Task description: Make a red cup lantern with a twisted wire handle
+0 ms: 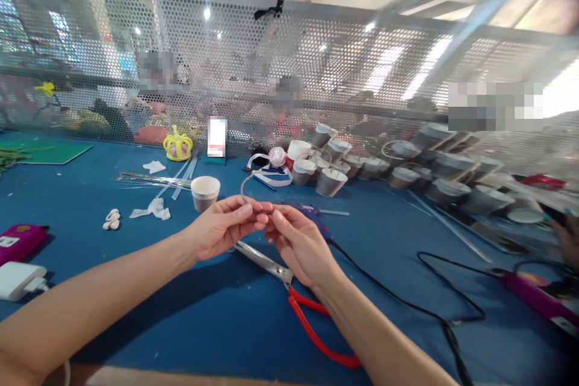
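My left hand (224, 226) and my right hand (298, 241) meet above the blue table (136, 289), fingertips pinched together on a thin curved wire (245, 186) that loops up and back from them. Both hands are closed on it. Under the hands lie scissors with red handles (312, 313), blades pointing left. A blue glue gun (316, 220) is partly hidden behind my right hand, its black cord (407, 304) trailing right.
A paper cup (205, 192), metal rods (154, 180), white scraps (151, 210), a yellow crown (178, 146) and several small buckets (330, 181) stand further back. A perforated metal screen (289, 72) closes the far edge, with people behind it. A white charger (18, 280) sits left.
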A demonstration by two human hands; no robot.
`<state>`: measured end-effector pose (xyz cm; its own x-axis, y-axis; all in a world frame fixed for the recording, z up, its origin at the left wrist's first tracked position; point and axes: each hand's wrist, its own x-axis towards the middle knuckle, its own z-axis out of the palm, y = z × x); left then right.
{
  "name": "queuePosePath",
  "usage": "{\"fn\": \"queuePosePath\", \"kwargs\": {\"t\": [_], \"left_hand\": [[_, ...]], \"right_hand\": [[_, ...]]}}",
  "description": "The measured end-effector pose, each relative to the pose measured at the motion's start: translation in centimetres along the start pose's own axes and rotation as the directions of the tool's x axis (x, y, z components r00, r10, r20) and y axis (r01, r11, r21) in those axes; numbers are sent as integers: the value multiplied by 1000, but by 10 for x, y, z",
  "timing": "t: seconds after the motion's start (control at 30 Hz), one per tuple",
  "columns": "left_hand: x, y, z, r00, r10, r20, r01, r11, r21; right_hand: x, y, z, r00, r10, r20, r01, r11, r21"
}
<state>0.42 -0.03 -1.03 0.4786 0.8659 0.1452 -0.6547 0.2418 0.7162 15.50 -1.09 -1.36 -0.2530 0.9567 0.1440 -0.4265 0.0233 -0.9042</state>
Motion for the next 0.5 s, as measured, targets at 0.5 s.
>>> {"fn": "queuePosePath", "kwargs": {"t": [0.5], "left_hand": [[12, 13, -19, 955, 130, -266, 31, 850, 526]], "right_hand": [[1, -17, -3, 999, -47, -3, 47, 998, 30]]}}
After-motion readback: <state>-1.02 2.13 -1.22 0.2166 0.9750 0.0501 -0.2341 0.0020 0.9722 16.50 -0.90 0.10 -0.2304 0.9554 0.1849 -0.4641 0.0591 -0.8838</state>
